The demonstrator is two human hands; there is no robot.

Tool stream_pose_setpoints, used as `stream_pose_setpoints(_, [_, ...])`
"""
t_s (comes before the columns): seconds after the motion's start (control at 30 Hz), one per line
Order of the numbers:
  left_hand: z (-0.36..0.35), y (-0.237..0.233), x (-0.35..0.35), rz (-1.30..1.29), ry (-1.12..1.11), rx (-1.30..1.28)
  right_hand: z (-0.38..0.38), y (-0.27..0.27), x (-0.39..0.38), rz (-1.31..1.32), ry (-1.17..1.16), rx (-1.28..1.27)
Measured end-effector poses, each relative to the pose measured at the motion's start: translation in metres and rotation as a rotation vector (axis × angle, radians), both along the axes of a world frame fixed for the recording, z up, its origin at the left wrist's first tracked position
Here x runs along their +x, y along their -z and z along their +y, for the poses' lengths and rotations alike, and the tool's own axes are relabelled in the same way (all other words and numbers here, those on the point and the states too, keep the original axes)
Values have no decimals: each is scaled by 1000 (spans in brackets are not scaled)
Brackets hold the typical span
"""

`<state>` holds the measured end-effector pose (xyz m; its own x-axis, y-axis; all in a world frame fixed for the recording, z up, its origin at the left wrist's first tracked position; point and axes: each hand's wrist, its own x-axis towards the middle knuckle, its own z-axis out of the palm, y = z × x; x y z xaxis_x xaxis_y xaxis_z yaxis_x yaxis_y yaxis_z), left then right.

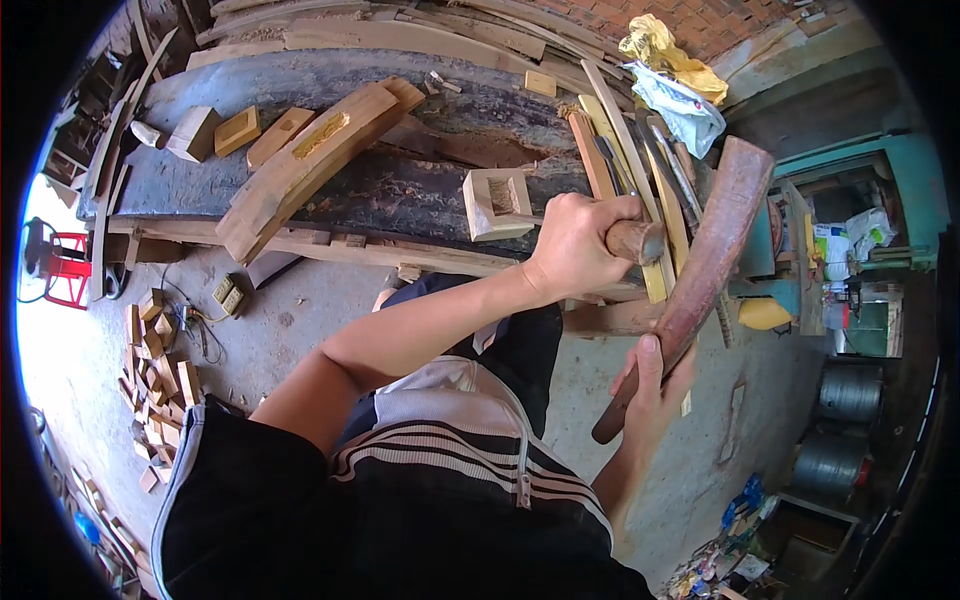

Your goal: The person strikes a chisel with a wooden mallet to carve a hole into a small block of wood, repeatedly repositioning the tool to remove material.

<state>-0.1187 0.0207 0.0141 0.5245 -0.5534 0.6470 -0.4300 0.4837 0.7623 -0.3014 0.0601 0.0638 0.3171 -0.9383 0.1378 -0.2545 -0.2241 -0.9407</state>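
Observation:
My left hand [583, 243] is closed around a chisel, whose round wooden handle end [637, 242] sticks out of the fist toward the right. The fist hides most of the chisel, and I cannot make out its blade. In my right hand [657, 380] is a long, brown wooden mallet [715, 245], gripped by its narrow lower part and tilted with its thick end up and right. Just left of my left fist, on the bench, sits a light wood block [497, 204] with a squarish hollow cut in it. Further left lies a thick timber piece [325, 160] with a slot cut into it.
The dark, rough slab [400, 200] of the bench stretches across in front of me. Strips of wood and tools [655, 165] lie at its right end, near plastic bags [680, 105]. Offcuts [155, 380] are heaped on the floor at left. Metal drums [832, 465] stand at right.

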Motion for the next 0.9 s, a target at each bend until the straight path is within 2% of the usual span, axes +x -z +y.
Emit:
stream_pose_setpoints(0.1, [-1, 7, 3, -8, -5, -6, -2, 5, -5, -22, -20, 89])
stream_pose_setpoints(0.27, [1, 13, 11, -6, -15, 111, -1, 5, 3, -14, -14, 100])
stream_pose_setpoints(0.43, [-3, 12, 13, 39, 1, 84, -7, -2, 11, -31, -32, 98])
stream_pose_setpoints(0.5, [-1, 11, 12, 21, -8, 123, -7, -11, 15, 42, 0, -67])
stream_pose_setpoints(0.53, [-2, 13, 12, -8, -4, 104, -9, -18, 15, 43, -4, -62])
stream_pose_setpoints(0.6, [0, 18, 8, -46, 38, 84, -13, -34, 13, -39, -23, -365])
stream_pose_setpoints(0.63, [2, 21, 3, -43, 43, 87, -11, -39, 16, -34, -20, -362])
stream_pose_setpoints(0.7, [6, 27, -4, -117, 83, 172, -9, -45, 28, -239, 17, -424])
stream_pose_setpoints(0.73, [9, 27, -4, -147, 81, 201, -25, -34, 16, -113, -164, -554])
stream_pose_setpoints(0.77, [9, 28, -3, -149, 72, 197, -26, -19, 6, -117, -173, -558])
stream_pose_setpoints(0.83, [13, 27, -1, -124, 62, 162, -13, -10, 10, 215, -138, 15])
stream_pose_setpoints(0.9, [14, 28, 5, -174, 88, 199, -9, -13, 11, 119, -141, 88])
